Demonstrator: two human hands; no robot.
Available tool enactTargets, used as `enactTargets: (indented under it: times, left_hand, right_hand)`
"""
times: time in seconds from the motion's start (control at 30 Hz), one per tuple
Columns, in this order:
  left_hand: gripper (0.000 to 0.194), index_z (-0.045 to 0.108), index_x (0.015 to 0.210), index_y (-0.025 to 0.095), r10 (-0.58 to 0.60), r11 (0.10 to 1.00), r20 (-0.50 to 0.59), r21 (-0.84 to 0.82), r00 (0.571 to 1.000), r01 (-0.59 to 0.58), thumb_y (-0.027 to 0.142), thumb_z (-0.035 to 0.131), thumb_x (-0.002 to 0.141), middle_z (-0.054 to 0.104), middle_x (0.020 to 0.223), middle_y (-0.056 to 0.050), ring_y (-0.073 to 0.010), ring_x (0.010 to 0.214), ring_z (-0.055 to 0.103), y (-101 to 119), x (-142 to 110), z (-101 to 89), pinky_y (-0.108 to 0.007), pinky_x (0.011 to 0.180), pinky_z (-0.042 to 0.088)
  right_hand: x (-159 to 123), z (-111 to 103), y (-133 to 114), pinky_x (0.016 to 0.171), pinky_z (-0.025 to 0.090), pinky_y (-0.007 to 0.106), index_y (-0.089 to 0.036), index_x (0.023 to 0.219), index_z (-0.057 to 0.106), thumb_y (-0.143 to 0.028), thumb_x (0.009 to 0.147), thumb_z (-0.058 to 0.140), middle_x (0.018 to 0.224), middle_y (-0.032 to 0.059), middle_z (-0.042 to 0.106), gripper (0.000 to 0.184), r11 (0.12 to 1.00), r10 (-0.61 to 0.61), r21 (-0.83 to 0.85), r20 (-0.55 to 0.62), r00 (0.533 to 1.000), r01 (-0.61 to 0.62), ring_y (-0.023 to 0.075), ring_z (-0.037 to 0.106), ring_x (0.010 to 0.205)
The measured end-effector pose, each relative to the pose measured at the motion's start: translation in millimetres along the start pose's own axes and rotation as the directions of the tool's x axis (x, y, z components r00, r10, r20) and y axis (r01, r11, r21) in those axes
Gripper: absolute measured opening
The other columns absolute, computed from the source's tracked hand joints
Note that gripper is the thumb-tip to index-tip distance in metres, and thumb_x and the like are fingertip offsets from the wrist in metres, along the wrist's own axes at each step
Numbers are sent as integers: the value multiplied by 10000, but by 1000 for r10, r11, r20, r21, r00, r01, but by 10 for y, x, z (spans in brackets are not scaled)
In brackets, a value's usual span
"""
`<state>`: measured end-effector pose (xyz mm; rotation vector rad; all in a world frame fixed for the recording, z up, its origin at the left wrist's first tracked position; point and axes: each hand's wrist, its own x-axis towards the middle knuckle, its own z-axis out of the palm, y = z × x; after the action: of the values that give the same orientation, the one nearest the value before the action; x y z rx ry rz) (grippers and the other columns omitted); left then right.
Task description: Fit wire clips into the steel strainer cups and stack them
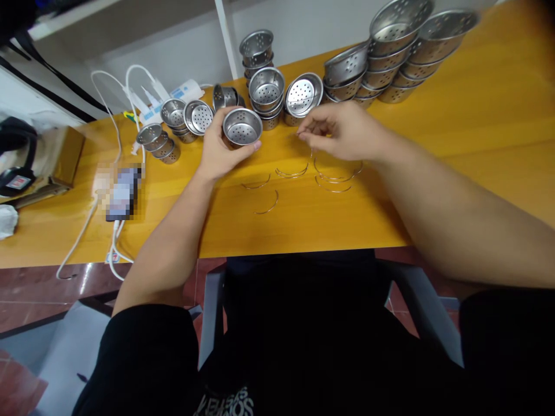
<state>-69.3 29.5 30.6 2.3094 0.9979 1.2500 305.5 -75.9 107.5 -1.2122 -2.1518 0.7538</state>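
Observation:
My left hand (220, 147) is closed around a small perforated metal filter basket (243, 128), its open mouth tilted up toward me above the table. To the right, my right hand (340, 132) pinches with thumb and fingertips. A thin curved wire (311, 152) shows just under those fingers; the grip itself is partly hidden. Below the hands, several more thin curved wires (295, 174) lie loose on the yellow table (303, 225). Behind the held basket stand stacked filter baskets (266, 89), and another basket (303, 97) leans beside them.
Tall stacks of larger perforated baskets (394, 58) stand at the back right. Smaller baskets (158, 143) are stacked at the left, near a white power strip (186, 91) with cables. A blurred phone-like device (124, 193) lies plugged in. A cardboard box (65, 156) sits at the far left.

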Motion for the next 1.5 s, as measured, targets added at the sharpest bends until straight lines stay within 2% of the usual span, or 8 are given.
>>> enactTargets:
  times: [0.2, 0.43, 0.63, 0.87, 1.0, 1.17, 1.33, 1.5]
  left_hand:
    - [1256, 708, 1651, 361, 24, 998, 9, -53, 1000, -24, 1230, 912, 767, 838, 1593, -160, -486, 1538, 859, 81, -2, -25, -748, 1403, 683]
    - [1209, 691, 1606, 365, -3, 1000, -10, 17, 1000, 3, 1165, 1001, 754, 831, 1596, -140, -464, 1528, 844, 108, -19, -63, -729, 1435, 666]
    - [1332, 669, 1609, 328, 45, 998, -47, -45, 998, -47, 1189, 1035, 661, 842, 1530, -136, -442, 1444, 873, -89, 7, 59, -666, 1367, 704]
    - [1291, 468, 1886, 419, 144, 978, 0, -150, 990, -143, 1178, 853, 914, 719, 1767, -150, -437, 1681, 768, -292, 9, 221, -627, 1462, 639]
    - [1243, 512, 1835, 413, 147, 975, 2, -170, 989, -145, 1148, 894, 909, 748, 1726, -142, -422, 1604, 809, -286, 0, 218, -615, 1417, 673]
    - [1220, 538, 1782, 385, 122, 979, 7, -169, 993, -119, 1105, 966, 894, 771, 1661, -134, -390, 1533, 841, -200, -11, 190, -571, 1371, 702]
    - [1196, 687, 1633, 333, 85, 992, -42, -89, 995, -89, 1009, 1147, 760, 797, 1575, -132, -405, 1483, 844, -87, -15, 145, -595, 1375, 711]
    - [1146, 725, 1567, 288, 58, 995, -68, -79, 996, -63, 990, 1154, 770, 831, 1511, -137, -399, 1423, 868, -51, 2, 149, -620, 1353, 732]
  right_hand:
    - [27, 40, 32, 1044, 635, 560, -293, 1282, 844, -865, 1143, 772, 1244, 164, 883, 593, 998, 59, -5, -62, 996, -59, 393, 739, 1119]
    - [23, 36, 76, 939, 553, 513, -255, 1240, 840, -714, 1216, 746, 1056, 121, 788, 470, 1000, -2, -15, -77, 997, 1, 304, 619, 935]
    - [116, 126, 379, 821, 544, 456, -245, 1192, 854, -640, 1283, 832, 885, 49, 687, 406, 992, -125, -5, -151, 981, 126, 242, 574, 794]
    - [157, 164, 496, 736, 549, 433, -275, 1145, 833, -550, 1309, 912, 802, 2, 591, 330, 983, -177, 5, -181, 967, 181, 207, 506, 702]
    - [143, 146, 466, 731, 586, 425, -283, 1143, 835, -536, 1281, 969, 797, 6, 602, 318, 988, -151, 16, -178, 972, 156, 214, 554, 717]
    - [147, 154, 447, 727, 527, 411, -270, 1164, 842, -420, 1296, 964, 792, -9, 598, 234, 985, -163, 16, -189, 968, 169, 185, 517, 702]
    - [148, 146, 431, 719, 525, 420, -274, 1169, 850, -519, 1283, 973, 824, 18, 656, 298, 988, -138, 37, -198, 970, 148, 195, 547, 708]
    - [144, 146, 439, 714, 514, 398, -261, 1185, 853, -384, 1285, 968, 824, -1, 657, 196, 988, -144, 22, -190, 971, 151, 173, 520, 695]
